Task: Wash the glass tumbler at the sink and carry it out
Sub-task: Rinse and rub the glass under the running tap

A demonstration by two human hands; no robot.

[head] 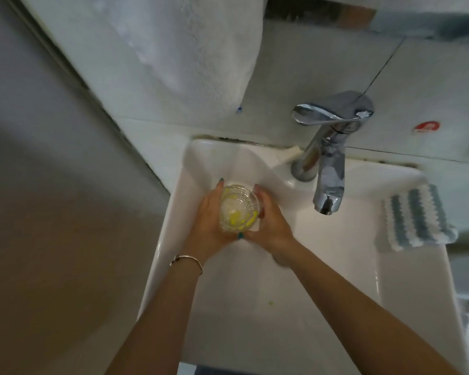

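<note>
Cupped in both palms: left hand (pixel 207 221) and right hand (pixel 268 223) curled round the glass tumbler (pixel 238 208), yellow residue inside. Held upright over the white sink (pixel 322 266), left of the chrome tap (pixel 328 161). Striped cloth (pixel 414 217) far right.

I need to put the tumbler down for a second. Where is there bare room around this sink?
Bare patches: the basin floor nearer than the faucet, between the right forearm and the striped cloth, and the basin's near end between the forearms. Crowded: the far left corner, where the left hand and right hand hold the glass tumbler, and the cloth's right rim.
</note>
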